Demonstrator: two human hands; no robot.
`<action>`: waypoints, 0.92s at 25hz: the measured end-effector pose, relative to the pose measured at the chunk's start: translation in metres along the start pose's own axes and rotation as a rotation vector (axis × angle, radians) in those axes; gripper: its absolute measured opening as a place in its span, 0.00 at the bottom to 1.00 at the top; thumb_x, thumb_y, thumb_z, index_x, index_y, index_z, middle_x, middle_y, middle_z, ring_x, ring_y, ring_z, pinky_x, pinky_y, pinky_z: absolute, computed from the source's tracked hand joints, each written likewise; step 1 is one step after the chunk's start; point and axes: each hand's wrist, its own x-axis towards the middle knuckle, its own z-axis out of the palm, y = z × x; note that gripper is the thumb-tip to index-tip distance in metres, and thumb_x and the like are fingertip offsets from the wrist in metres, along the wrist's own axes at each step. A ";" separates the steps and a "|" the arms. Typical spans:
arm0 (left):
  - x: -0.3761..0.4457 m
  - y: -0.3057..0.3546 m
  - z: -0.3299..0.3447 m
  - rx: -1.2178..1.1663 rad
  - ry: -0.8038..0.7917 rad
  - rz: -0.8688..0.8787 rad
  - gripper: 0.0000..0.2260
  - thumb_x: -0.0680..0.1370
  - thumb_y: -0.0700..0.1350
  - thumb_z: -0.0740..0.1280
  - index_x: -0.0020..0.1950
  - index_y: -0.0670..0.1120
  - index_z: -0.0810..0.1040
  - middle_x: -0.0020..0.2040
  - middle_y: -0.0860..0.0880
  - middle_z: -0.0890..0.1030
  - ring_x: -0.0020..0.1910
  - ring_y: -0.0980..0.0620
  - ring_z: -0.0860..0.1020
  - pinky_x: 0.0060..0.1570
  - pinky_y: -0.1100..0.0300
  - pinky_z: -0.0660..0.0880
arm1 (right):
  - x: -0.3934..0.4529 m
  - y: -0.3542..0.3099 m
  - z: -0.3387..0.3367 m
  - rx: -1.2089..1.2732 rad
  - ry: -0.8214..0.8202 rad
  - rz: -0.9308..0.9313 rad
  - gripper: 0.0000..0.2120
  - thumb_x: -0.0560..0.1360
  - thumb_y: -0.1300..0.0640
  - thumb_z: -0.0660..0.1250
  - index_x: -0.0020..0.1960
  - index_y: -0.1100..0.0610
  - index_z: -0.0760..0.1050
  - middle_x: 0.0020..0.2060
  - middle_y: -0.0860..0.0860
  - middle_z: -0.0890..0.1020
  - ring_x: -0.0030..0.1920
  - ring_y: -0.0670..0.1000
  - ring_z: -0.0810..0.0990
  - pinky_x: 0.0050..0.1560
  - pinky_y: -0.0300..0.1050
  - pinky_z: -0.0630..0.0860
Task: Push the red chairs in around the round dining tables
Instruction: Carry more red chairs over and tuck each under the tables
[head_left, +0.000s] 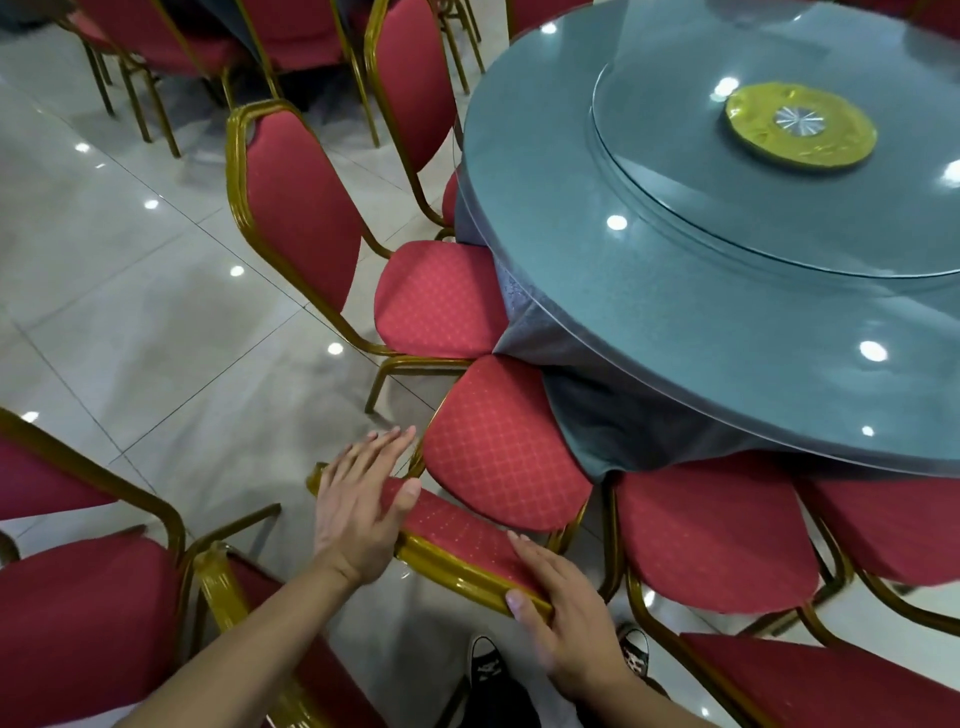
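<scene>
both hands are resting flat on the top rail of the backrest (457, 540) of one red chair (501, 457), with fingers held straight and nothing gripped. the left hand (358, 509) is lying over the left end of the rail, fingers pointing toward the table and the thumb touching the red padding. the right hand (561, 613) is lying against the right end of the rail, thumb on the gold frame edge and fingers extending along the padded face. this chair is standing at the near edge of the round table (675, 260), its seat front tucked under the hanging grey tablecloth (587, 415). a second red chair (311, 234) is sitting just to its left, seat also partly under the table edge, the two seats touching or nearly so. more red seats (711, 535) are lining the rim to the right. a glass turntable (779, 182) with a gold centre disc (800, 127) is sitting on the tabletop. two shoes (485, 665) are showing on the glossy tiled floor (130, 291) below the hands.
</scene>
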 end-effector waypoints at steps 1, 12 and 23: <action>0.007 0.000 0.000 -0.003 0.002 0.002 0.37 0.77 0.73 0.37 0.79 0.59 0.64 0.77 0.53 0.68 0.78 0.51 0.61 0.77 0.46 0.53 | 0.004 -0.001 -0.001 0.005 0.026 0.014 0.29 0.74 0.22 0.51 0.74 0.26 0.61 0.70 0.28 0.67 0.72 0.32 0.63 0.72 0.42 0.65; 0.012 -0.030 -0.003 0.060 -0.068 -0.004 0.37 0.76 0.74 0.36 0.80 0.61 0.60 0.79 0.51 0.65 0.80 0.50 0.56 0.78 0.47 0.44 | 0.011 -0.014 0.015 -0.014 -0.048 0.036 0.35 0.74 0.20 0.48 0.78 0.28 0.53 0.74 0.32 0.64 0.71 0.30 0.59 0.75 0.45 0.61; -0.025 0.003 0.009 0.108 -0.140 0.003 0.37 0.75 0.74 0.33 0.80 0.64 0.56 0.80 0.57 0.61 0.80 0.56 0.51 0.79 0.49 0.42 | -0.013 0.004 -0.016 -0.020 -0.172 0.011 0.34 0.73 0.21 0.52 0.76 0.24 0.47 0.77 0.28 0.55 0.75 0.31 0.54 0.75 0.45 0.60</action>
